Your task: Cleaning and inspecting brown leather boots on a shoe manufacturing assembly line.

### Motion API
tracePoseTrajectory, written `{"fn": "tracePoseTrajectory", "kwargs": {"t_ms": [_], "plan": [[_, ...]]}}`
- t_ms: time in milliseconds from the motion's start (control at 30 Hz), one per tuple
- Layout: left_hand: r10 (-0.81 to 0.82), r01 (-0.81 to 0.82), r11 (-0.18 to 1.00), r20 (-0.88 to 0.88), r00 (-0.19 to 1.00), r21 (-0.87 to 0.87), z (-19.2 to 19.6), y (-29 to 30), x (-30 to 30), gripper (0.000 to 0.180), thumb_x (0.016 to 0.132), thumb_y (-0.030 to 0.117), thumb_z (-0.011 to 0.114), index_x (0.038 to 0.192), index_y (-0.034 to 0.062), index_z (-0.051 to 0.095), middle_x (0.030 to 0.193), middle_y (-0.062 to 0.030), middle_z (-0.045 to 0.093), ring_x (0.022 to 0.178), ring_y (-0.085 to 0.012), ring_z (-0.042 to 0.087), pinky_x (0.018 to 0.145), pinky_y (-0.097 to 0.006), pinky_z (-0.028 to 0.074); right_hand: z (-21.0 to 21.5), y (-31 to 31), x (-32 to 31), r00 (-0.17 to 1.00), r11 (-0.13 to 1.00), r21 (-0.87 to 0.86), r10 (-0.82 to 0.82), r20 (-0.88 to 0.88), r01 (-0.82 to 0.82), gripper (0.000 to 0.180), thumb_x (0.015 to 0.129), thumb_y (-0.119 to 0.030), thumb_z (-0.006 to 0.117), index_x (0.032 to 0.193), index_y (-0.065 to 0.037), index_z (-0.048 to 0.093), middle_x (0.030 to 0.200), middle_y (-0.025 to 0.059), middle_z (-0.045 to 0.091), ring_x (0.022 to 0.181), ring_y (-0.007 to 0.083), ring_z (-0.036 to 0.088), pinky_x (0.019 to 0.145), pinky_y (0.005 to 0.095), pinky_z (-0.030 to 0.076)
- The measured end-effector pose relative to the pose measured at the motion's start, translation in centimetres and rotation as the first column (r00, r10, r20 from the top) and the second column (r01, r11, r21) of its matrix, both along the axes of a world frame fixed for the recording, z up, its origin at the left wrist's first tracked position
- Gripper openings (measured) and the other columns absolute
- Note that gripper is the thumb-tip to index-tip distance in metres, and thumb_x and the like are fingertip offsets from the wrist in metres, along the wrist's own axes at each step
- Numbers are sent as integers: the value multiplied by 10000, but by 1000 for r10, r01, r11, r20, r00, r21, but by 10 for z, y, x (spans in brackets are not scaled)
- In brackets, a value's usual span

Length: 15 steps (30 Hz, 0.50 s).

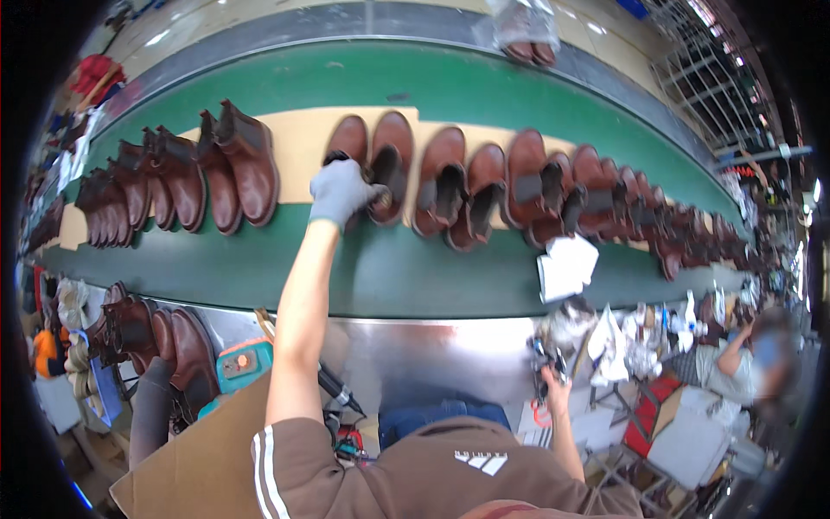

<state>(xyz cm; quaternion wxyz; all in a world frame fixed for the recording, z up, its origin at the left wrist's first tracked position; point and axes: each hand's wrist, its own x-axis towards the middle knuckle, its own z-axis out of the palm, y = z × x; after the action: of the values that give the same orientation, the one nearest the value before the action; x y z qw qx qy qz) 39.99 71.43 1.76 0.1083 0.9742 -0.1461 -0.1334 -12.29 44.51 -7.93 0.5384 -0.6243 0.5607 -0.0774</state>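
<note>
My left hand, in a grey glove, reaches over the green conveyor belt and is closed on the tops of a pair of brown leather ankle boots. The left boot is partly covered by the glove; my thumb and fingertips are at the shaft of the right boot. Both toes point to the far side, on tan cardboard. Low at the right, by the steel bench edge, my bare right hand is closed around a small dark tool with metallic parts; its exact kind is unclear.
Brown boots stand in pairs leftward, and more boots line the belt rightward. Crumpled white paper lies near its edge. Close by are a teal box, a cardboard sheet and another person.
</note>
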Motion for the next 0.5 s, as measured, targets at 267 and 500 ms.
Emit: {"fn": "tracePoseTrajectory", "kwargs": {"t_ms": [267,500], "plan": [[28,-28,998,18,999,52,7,28,-79,232,682,223,642,833,47,639,857,-195,653,785,-355,641,685,-439,514,61,26,4,973,587,-776,144,-179,-230,518,759,-160,715,1192,36,508,1114,144,544,1031,248,506,894,347,395],[-123,121,991,-21,992,-63,24,22,-311,161,702,167,577,602,57,641,595,-163,612,544,-325,619,545,-430,490,57,88,111,569,646,-391,763,305,-656,485,897,-157,459,1365,-53,390,1414,179,353,1340,311,282,1093,366,214]]}}
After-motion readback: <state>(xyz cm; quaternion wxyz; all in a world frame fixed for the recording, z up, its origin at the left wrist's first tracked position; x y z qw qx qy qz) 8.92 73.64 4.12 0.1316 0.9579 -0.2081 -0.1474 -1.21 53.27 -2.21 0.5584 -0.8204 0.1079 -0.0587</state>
